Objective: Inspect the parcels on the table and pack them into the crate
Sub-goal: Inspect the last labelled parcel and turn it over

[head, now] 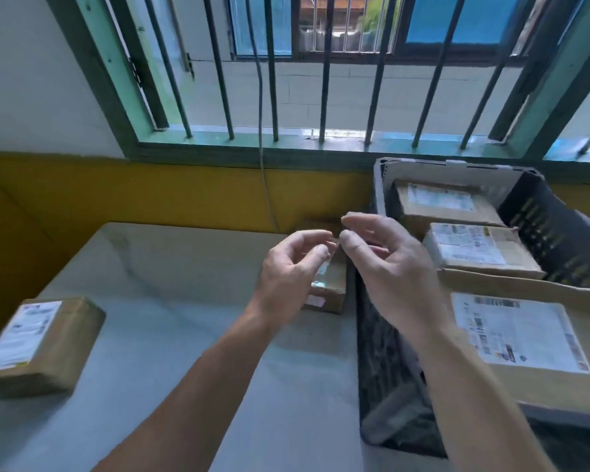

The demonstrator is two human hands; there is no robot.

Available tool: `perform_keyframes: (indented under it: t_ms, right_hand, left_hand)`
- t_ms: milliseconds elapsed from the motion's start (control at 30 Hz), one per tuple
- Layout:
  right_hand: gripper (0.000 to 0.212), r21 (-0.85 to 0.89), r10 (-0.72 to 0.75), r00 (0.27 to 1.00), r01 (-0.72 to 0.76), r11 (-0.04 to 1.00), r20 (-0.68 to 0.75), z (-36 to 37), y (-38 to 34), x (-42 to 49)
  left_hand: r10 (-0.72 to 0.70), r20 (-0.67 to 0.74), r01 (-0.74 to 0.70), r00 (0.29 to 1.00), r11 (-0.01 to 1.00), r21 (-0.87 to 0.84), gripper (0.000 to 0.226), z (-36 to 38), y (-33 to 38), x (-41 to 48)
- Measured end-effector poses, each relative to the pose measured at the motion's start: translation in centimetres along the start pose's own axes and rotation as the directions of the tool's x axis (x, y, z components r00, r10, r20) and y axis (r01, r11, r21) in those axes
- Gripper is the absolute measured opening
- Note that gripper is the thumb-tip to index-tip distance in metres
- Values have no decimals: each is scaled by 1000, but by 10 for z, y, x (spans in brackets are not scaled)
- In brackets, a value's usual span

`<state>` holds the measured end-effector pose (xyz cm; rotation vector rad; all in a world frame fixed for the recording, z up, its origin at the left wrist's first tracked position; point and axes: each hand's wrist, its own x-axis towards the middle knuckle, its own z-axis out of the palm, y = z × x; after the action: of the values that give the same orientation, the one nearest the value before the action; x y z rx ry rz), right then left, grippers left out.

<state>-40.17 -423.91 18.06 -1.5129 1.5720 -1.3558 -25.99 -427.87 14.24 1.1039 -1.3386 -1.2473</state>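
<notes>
A black plastic crate (545,219) stands at the table's right side with three labelled cardboard parcels in it: one at the far end (447,204), one in the middle (477,248), and a large one nearest me (532,338). A small brown parcel (331,287) lies on the table just left of the crate, partly hidden behind my hands. Another labelled parcel (38,342) sits at the table's left edge. My left hand (293,270) and my right hand (389,270) hover above the small parcel, palms facing each other, fingers loosely curled, holding nothing.
The grey table (171,301) stands against a yellow and white wall under a barred window (321,80). A thin cable (263,158) hangs down from the window behind the table.
</notes>
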Motion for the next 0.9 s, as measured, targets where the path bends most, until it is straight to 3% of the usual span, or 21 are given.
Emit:
perform_keyframes:
  t_ms: [400,600,900]
  right_hand:
    - [18,64,218,928,-248,967,302,166,16,-22]
    - [23,14,287,836,-332,943,469,216,23,-23]
    - [31,-86,333,691,-366,926,641,305,22,-39]
  left_hand:
    - [-262,-236,278,936,960,38,20,-149,-55,-41]
    - [-363,-391,395,845,919,1,19,-186,-67,-59]
    - [-372,-549,425,748,905,-33,20,-267,-90,-70]
